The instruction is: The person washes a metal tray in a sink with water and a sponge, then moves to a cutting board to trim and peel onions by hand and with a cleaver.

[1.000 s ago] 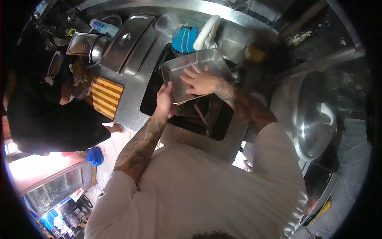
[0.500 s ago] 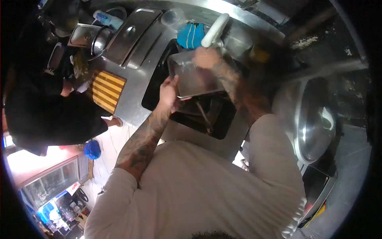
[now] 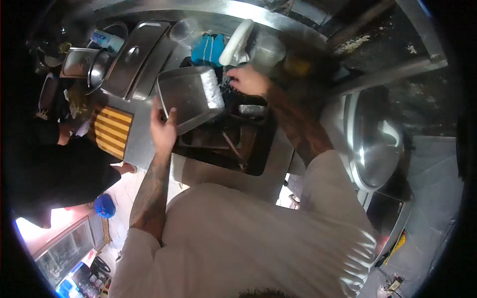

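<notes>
My left hand grips the left rim of a rectangular stainless steel pan, thumb on the inside and fingers behind the wall. The pan is tilted over a dark sink, its hollow facing me. Apart from the pan, to its right, my right hand is under a white faucet spout, fingers partly bent and apart at a thin stream of water. I see nothing held in it. In the sink lie a long thin-handled tool and a small metal container.
A blue cloth-like bundle and a clear plastic tub stand behind the sink. Metal lids and a striped cutting board lie on the left counter. A person in black stands there. A large round metal lid is at right.
The pan has shifted left with my left hand and tilted. My right hand has come away from the pan to the water stream. The camera view has also shifted.
</notes>
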A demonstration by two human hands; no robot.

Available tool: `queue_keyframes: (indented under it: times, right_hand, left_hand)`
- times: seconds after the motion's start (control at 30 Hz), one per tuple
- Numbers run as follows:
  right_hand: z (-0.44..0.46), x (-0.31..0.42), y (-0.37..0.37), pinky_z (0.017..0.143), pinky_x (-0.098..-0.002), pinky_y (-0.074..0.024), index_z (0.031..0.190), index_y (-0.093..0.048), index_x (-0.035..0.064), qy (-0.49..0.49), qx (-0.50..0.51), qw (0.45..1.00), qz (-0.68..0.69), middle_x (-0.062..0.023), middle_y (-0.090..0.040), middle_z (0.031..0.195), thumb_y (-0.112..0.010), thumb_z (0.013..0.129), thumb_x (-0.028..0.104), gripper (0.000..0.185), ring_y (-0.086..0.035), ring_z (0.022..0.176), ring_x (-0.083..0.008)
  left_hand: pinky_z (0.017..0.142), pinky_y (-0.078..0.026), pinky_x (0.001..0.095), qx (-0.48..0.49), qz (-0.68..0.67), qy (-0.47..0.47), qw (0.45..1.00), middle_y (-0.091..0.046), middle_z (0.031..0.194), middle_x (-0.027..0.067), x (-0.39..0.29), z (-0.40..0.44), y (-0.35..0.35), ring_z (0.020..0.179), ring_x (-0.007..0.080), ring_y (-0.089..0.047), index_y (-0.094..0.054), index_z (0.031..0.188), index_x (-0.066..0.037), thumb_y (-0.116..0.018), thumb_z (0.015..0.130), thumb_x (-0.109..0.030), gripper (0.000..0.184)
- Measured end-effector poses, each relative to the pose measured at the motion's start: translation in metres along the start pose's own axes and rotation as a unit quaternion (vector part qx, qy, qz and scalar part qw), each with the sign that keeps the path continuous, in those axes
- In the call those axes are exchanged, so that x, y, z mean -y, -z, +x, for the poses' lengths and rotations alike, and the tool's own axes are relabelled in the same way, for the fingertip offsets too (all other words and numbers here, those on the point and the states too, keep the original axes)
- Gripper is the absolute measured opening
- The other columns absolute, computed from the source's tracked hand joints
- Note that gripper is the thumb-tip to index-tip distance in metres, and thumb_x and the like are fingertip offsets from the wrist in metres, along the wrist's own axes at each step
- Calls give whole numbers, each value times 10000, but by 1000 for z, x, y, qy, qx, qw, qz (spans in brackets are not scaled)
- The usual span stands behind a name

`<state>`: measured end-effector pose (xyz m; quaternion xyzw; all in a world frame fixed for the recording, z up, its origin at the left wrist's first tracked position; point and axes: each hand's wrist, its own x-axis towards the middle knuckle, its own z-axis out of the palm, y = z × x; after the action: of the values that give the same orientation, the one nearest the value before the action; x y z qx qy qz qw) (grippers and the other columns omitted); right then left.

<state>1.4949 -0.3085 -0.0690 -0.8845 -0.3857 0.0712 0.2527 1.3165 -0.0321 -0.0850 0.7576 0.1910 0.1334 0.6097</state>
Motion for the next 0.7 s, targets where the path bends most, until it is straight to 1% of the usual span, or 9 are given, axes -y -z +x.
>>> queue_keyframes:
  times: [0.07,0.1,0.13,0.17,0.2,0.27,0.4,0.53,0.7]
  right_hand:
    - [-10,-50,11,761,-477,-547,921,-682,62,-35,-93,988,-119,-134,-693,834,-636,871,203,157,-675,772,-363]
    - [-17,-80,22,757,-475,-547,918,-683,64,-78,-137,971,-178,-133,-693,832,-635,870,205,156,-675,770,-361]
    - [-27,-112,31,753,-473,-547,915,-684,66,-124,-160,952,-231,-131,-693,830,-635,869,206,155,-674,767,-358]
    - [-34,-141,42,749,-471,-547,912,-685,69,-171,-158,934,-270,-129,-693,829,-634,868,207,154,-674,765,-355]
    - [-39,-168,48,745,-469,-546,909,-686,71,-212,-139,922,-293,-127,-692,827,-634,867,208,152,-674,763,-352]
    - [-50,-211,51,737,-466,-546,903,-688,76,-254,-91,910,-313,-123,-692,824,-633,865,210,150,-673,758,-346]
    - [-48,-217,51,721,-458,-546,890,-693,85,-250,-53,910,-326,-116,-691,817,-631,861,215,147,-672,749,-335]
    - [-45,-223,50,705,-450,-545,878,-697,95,-240,-43,911,-333,-109,-690,810,-629,857,220,144,-670,740,-323]
    - [-43,-225,55,684,-440,-545,863,-703,106,-226,-42,911,-342,-99,-689,802,-627,851,226,142,-668,728,-309]
  left_hand:
    - [873,-538,387,-58,151,-46,986,-648,1234,247,-25,-9,12,1024,316,-696,-386,1488,-51,-687,869,-17,689]
    - [873,-538,387,-59,151,-43,986,-648,1234,247,-32,-11,19,1024,316,-696,-386,1488,-51,-687,869,-17,689]
    - [886,-536,410,-71,231,-110,964,-638,1240,247,-37,-14,27,1049,363,-678,-398,1480,-60,-682,819,16,723]
    - [898,-535,434,-81,312,-176,930,-628,1245,248,-41,-17,35,1074,411,-660,-409,1472,-68,-678,770,50,761]
    - [898,-535,434,-82,319,-175,928,-628,1245,248,-44,-18,41,1074,411,-660,-409,1472,-68,-678,770,50,761]
    - [912,-531,452,-90,354,-229,902,-605,1286,230,-50,-19,47,1118,448,-605,-424,1459,-69,-660,689,84,820]
    - [947,-519,408,-96,296,-242,919,-596,1309,220,-56,-16,49,1139,409,-623,-436,1446,-41,-617,680,115,803]
    - [976,-499,381,-93,263,-247,928,-596,1305,224,-53,-23,47,1157,392,-624,-448,1435,-26,-578,679,133,783]
    - [994,-476,356,-91,225,-245,939,-609,1263,214,-51,-38,44,1154,334,-626,-454,1431,-15,-556,688,143,766]
